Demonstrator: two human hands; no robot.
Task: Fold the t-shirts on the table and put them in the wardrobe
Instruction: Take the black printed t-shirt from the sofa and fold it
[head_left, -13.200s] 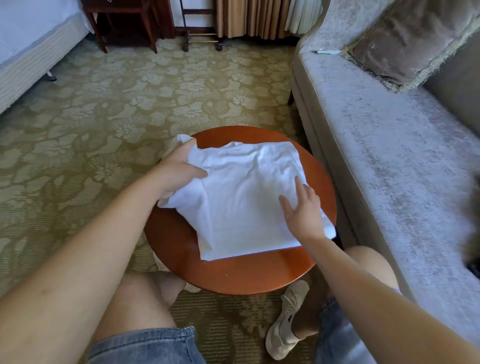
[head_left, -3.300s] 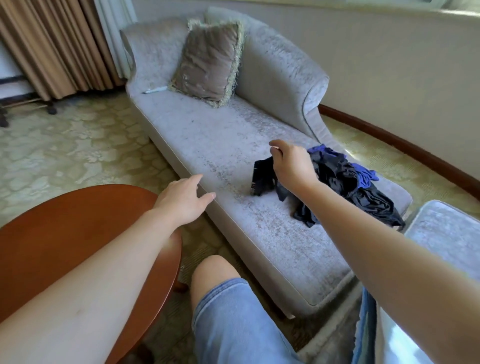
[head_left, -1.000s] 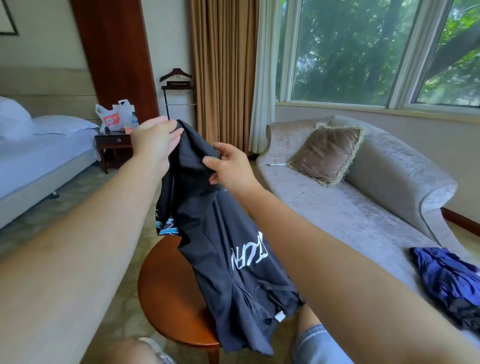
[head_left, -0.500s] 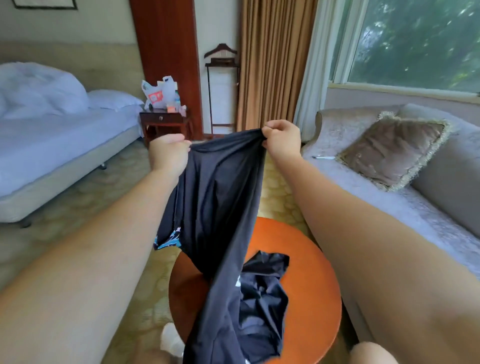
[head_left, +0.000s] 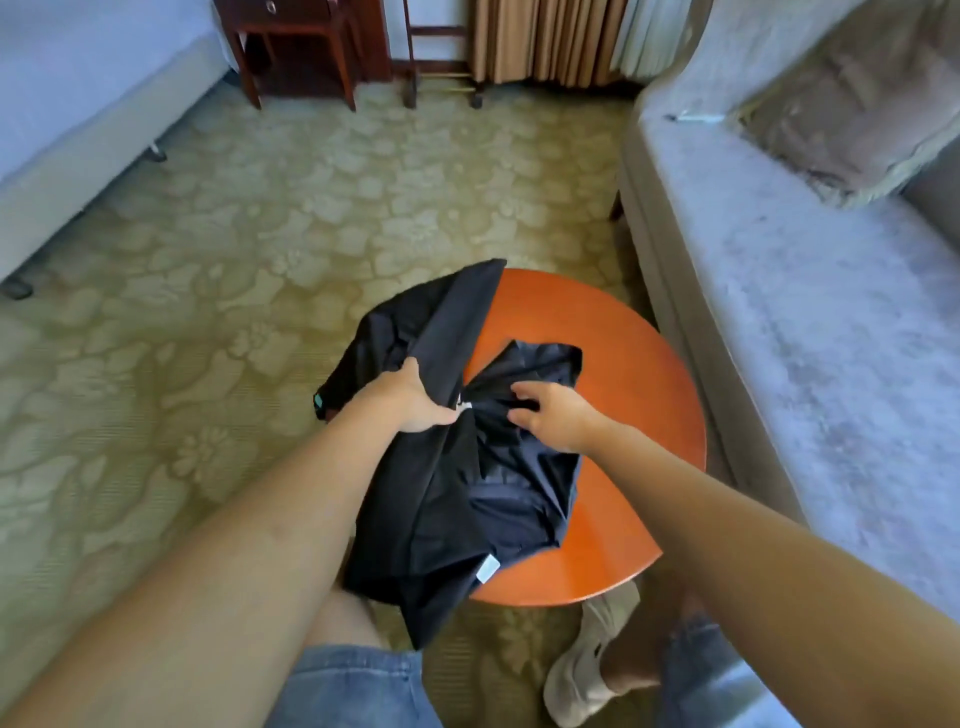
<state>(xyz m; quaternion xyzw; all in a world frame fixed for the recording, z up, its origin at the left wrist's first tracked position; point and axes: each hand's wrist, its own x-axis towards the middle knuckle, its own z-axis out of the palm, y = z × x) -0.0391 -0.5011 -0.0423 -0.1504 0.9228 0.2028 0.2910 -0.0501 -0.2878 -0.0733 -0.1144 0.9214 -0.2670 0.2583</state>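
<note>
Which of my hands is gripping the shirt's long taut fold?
Your left hand; the right hand pinches the black t-shirt at its crumpled middle, above the table.

Black t-shirt (head_left: 452, 499), held aloft half a second ago, now lowered onto the table (head_left: 639, 405); left hand (head_left: 410, 400) has dropped with a bunched fold, right hand (head_left: 556, 415) has shifted to the crumpled middle, apparently pinching it

Blue denim shorts (head_left: 353, 686); beige sneaker (head_left: 582, 675)
</note>
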